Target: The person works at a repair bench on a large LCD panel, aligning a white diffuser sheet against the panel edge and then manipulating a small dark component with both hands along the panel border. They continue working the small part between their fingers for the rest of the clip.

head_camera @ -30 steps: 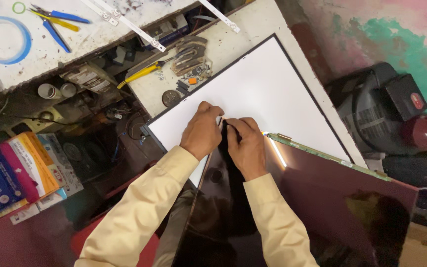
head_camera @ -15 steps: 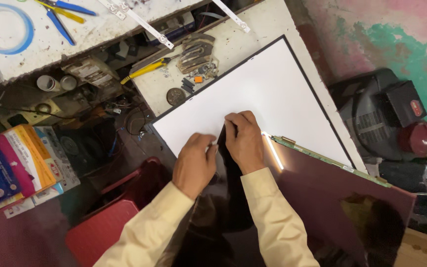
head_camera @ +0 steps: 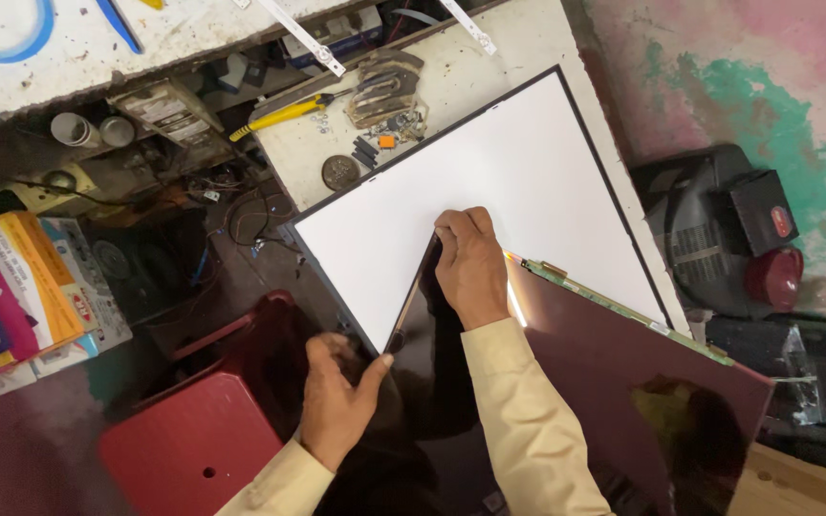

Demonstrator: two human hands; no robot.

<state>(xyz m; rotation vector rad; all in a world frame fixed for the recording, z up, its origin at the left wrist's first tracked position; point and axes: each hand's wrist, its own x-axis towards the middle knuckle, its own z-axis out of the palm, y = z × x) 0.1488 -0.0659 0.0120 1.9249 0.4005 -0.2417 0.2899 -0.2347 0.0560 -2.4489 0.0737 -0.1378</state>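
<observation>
Head view, looking down on a cluttered repair bench. A white backlight sheet (head_camera: 489, 201) lies flat on the bench (head_camera: 518, 48), framed by a thin dark edge, its corners pointing far and near like a diamond. Over its near right part sits a dark glossy panel (head_camera: 614, 382), partly lifted, with a green circuit strip (head_camera: 623, 311) along its far edge and a bright line of light showing beneath it. The right hand (head_camera: 470, 263) rests knuckles up on the far left corner of the dark panel, fingers curled over that corner and pressing on it. The left hand (head_camera: 336, 397), nearer and further left, pinches the panel's left edge between thumb and fingers, just beside the near corner of the white sheet. Both forearms wear cream sleeves. Below the left hand stands a red plastic stool (head_camera: 193, 440). On the bench beyond the sheet lie a yellow-handled screwdriver (head_camera: 284, 115), a round dark disc (head_camera: 339, 172) and a heap of small metal parts (head_camera: 384, 91). Coloured boxes (head_camera: 21, 287) are stacked at the left; a dark machine with a red cap (head_camera: 719, 248) sits at the right.
</observation>
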